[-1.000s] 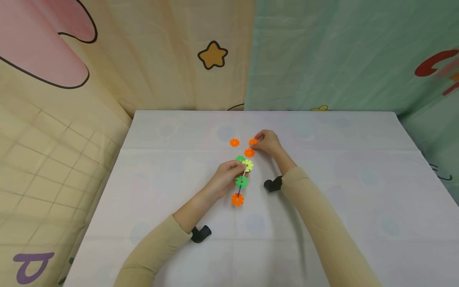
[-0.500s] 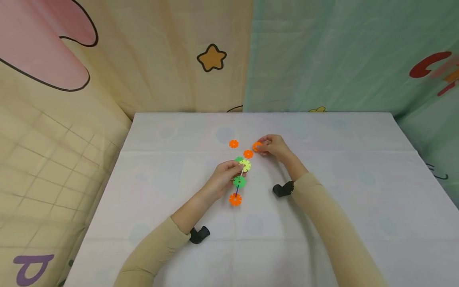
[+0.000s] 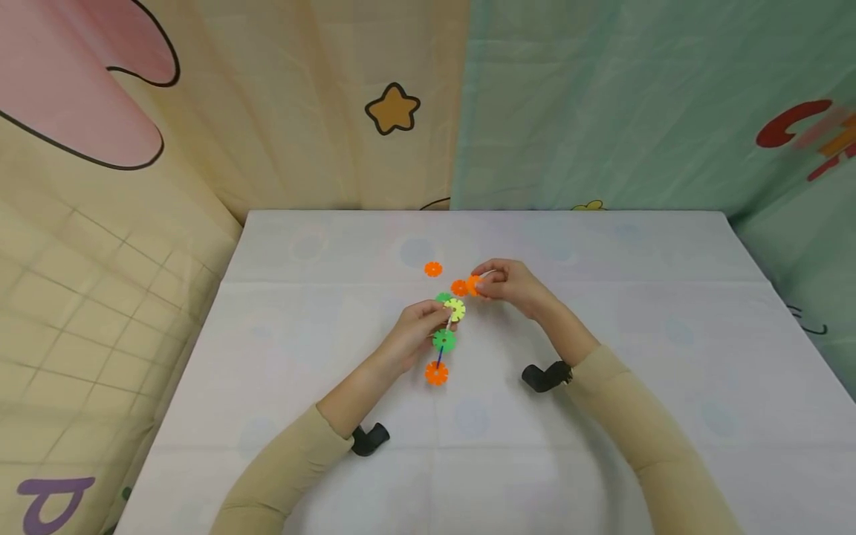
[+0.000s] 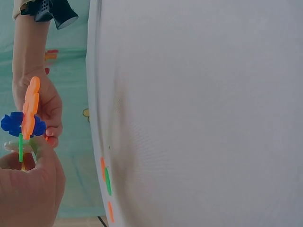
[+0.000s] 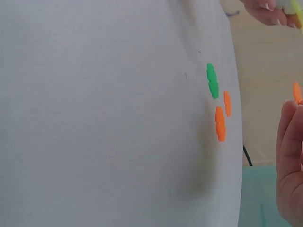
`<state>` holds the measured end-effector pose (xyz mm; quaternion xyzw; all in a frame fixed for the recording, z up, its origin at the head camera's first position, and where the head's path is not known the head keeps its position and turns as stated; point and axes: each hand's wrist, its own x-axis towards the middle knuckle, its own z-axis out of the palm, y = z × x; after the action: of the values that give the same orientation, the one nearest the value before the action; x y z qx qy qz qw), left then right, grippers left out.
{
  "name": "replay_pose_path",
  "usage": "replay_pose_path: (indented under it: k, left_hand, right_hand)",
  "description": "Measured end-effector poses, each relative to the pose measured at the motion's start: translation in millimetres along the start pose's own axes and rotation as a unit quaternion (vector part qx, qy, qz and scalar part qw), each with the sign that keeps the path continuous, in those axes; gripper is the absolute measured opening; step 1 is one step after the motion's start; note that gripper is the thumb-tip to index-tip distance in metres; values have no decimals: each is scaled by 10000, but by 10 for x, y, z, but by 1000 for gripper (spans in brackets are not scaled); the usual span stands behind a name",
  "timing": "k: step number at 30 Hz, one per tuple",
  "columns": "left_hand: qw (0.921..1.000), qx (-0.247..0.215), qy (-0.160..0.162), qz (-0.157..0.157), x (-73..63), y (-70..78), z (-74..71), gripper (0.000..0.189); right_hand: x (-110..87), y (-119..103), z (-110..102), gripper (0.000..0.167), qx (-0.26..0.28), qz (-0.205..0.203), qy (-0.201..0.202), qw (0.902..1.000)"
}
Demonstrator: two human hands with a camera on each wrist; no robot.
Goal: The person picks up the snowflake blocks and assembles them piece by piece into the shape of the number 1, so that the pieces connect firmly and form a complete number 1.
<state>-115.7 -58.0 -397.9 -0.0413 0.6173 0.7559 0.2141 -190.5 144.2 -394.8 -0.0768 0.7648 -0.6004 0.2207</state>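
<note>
My left hand pinches the yellow snowflake disc of a joined chain of interlocking plastic discs. Below it in the head view hang a green disc and an orange disc. A blue disc and a whitish one, both slotted edge-on, link the chain. Between the thumb and fingers of my right hand is a separate orange disc, held to the right of the chain's yellow end. Its lower part is hidden by the fingertips in the right wrist view.
On the white-covered table lie a green disc and two orange discs, one nearer and one farther back. Printed curtains rise behind the table's back edge. Black wrist mounts stick out below both forearms.
My right hand has come nearer the body with its orange disc, and its forearm has swung outward to the right. The left hand keeps the chain almost still.
</note>
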Motion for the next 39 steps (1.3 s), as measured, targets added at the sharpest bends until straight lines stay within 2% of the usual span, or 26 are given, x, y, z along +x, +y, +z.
replay_pose_path:
  k: [11,18,22,27,31,39]
  left_hand:
    - [10000,-17,-65,30,-16,-17,-20,14]
    - [9994,287,-190,17,-31,-12,-44,17]
    - [9993,277,-244,-3,-29,4,-55,18]
    - [9987,442,-242,-69,-35,16,-72,19]
    - [9981,542,-240,-172,-45,22,-74,18]
    - [9978,583,-257,-171,-83,51,-30,14]
  right_hand:
    - [-133,-71,120,26,167,-257,-297,9991]
    - [-171,-96,173,23,165,-392,-442,9981]
    - [-169,-94,193,22,201,-510,-499,9973]
    - [-172,-79,207,16,269,-597,-438,9969]
    - [-196,-69,215,12,336,-822,-431,9951]
    - [-261,-92,239,9,256,-1284,-526,9900]
